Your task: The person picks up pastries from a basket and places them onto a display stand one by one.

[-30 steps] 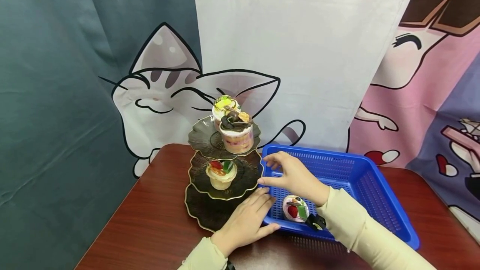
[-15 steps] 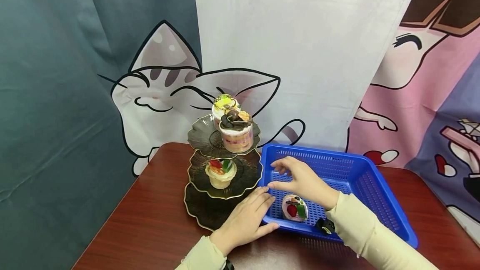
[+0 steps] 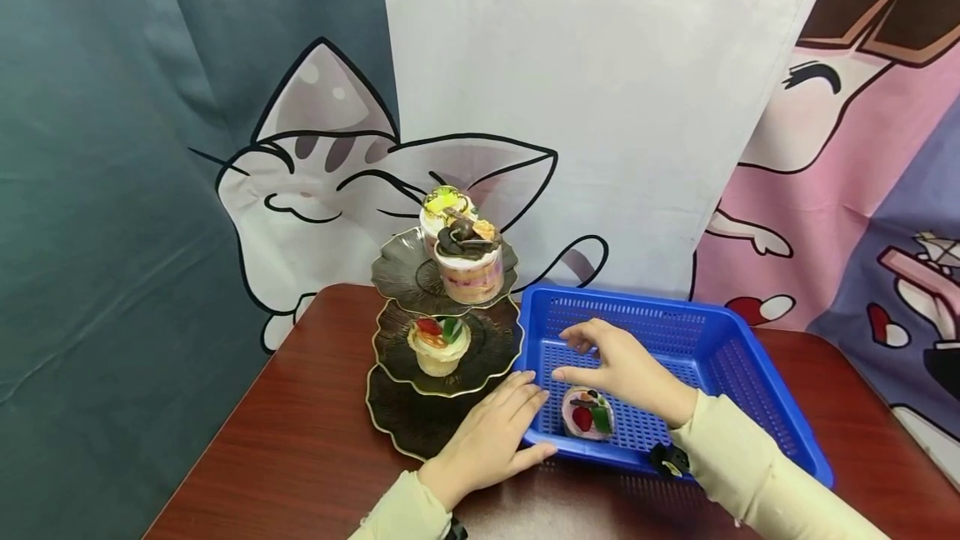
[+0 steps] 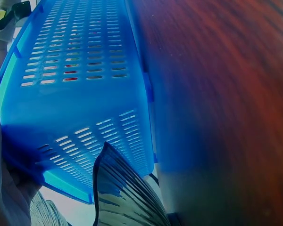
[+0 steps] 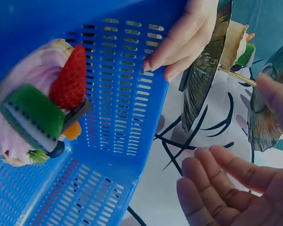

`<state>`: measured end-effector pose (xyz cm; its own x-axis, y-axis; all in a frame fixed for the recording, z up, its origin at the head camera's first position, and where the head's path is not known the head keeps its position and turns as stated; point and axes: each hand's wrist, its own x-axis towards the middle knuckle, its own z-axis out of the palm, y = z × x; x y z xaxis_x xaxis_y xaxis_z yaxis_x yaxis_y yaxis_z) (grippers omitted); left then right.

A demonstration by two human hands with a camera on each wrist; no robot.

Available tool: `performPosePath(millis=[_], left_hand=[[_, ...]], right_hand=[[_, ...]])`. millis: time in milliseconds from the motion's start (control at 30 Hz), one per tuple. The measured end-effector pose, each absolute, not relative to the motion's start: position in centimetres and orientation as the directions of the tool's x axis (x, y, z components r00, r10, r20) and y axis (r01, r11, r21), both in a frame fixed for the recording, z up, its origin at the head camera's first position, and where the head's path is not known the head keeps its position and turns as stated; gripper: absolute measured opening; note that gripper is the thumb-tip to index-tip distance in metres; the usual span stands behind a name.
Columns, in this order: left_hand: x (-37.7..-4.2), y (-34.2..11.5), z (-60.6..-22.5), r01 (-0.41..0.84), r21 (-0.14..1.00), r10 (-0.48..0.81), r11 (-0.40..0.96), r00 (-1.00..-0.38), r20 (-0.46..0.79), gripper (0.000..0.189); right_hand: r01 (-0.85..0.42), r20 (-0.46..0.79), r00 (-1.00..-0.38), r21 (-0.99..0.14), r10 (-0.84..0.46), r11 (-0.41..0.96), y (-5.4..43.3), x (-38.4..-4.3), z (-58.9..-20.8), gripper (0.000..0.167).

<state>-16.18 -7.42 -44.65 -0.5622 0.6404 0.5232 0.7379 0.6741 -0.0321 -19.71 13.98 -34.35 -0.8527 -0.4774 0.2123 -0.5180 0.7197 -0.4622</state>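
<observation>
My left hand [image 3: 491, 440] rests with fingers extended on the front left corner of the blue plastic basket [image 3: 660, 327]. Over the basket hovers my right hand [image 3: 626, 369], its fingers loosely bent and nothing between them. Below it, inside the basket near the front, lies a cupcake [image 3: 587, 417]; the right wrist view shows its pink cream, strawberry and green fruit piece [image 5: 32, 115]. Left of the basket stands a three-tier dark plate stand [image 3: 401, 273] with gold edges. Its middle tier bears a fruit-topped cupcake [image 3: 438, 354]. A chocolate-topped layered dessert [image 3: 470, 277] and a yellow-topped one [image 3: 444, 205] sit on top.
Everything stands on a reddish-brown wooden table [image 3: 277, 432]. The stand's plates nearly meet the basket's left side. Close behind the table hangs a cloth [image 3: 600, 107] printed with a cartoon cat and figure.
My right hand has drawn back to the right, from beside the stand to farther over the basket. My left hand stays at the basket's corner.
</observation>
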Motion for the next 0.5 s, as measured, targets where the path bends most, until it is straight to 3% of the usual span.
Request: performPosePath(millis=[500], left_hand=[[-16.3, -7.4, -44.7, 0.735, -0.042, 0.639, 0.676, -0.558, 0.529, 0.059]], right_hand=[[-0.450, 0.174, -0.892, -0.432, -0.417, 0.782, 15.9, -18.0, -35.4, 0.055]])
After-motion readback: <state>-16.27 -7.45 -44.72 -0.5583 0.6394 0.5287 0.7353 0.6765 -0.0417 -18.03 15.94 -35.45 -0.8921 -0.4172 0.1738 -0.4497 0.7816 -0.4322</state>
